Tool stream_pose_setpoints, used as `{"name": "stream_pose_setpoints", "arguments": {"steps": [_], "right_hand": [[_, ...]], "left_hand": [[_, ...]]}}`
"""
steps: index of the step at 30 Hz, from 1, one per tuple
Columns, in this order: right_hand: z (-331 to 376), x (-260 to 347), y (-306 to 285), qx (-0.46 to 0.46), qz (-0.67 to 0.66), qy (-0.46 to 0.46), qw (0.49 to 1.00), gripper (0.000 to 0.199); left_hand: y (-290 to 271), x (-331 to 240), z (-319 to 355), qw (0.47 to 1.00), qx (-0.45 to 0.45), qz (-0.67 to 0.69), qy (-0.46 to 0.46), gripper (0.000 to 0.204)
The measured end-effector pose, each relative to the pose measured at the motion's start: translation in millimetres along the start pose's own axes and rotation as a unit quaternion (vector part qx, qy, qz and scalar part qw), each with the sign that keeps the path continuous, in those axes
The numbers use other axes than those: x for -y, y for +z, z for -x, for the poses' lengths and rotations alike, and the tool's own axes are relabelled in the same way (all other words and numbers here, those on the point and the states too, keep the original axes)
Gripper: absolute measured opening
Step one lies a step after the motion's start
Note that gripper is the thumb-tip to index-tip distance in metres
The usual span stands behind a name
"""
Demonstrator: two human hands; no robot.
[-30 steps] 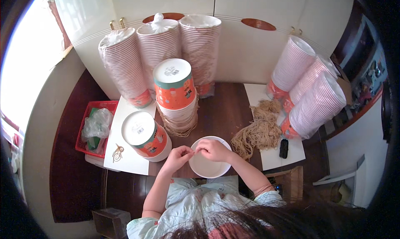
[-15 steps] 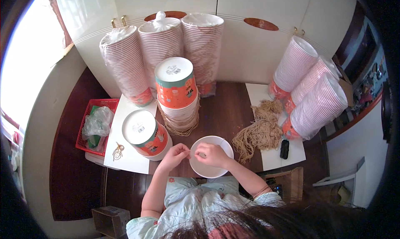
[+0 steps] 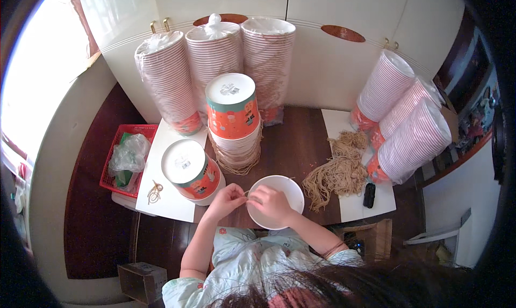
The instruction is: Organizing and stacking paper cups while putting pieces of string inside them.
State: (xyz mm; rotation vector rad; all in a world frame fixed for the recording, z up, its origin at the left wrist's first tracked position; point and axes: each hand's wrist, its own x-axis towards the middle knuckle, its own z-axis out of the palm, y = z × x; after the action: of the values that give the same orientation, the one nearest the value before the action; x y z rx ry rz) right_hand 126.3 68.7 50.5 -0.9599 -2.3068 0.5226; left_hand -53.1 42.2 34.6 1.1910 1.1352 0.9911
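Twine (image 3: pixel 248 194), a thin strand, runs short and roughly level between both hands at the near-left rim of the white bowl (image 3: pixel 285 192) on the bench (image 3: pixel 290 141). Left hand (image 3: pixel 228 197) and right hand (image 3: pixel 269 202) each pinch an end, almost touching, equally near.

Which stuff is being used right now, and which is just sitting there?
In use:
left hand
right hand
white bowl
thin string pinched between the hands

Just lying about:
string pile
orange cup stacks
wrapped cup stacks
red basket
small black thing
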Motion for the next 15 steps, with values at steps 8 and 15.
{"name": "stream_pose_setpoints", "arguments": {"steps": [8,15], "right_hand": [[-2.0,-2.8,6.6,-0.007,0.001,-0.021,1.000,0.009],[-2.8,-5.2,7.6,0.005,-0.069,0.046,0.997,0.009]], "left_hand": [[2.1,6.2,-1.7,0.999,-0.016,0.050,0.006,0.013],[2.3,7.6,15.7,0.993,-0.092,-0.065,0.022,0.015]]}}
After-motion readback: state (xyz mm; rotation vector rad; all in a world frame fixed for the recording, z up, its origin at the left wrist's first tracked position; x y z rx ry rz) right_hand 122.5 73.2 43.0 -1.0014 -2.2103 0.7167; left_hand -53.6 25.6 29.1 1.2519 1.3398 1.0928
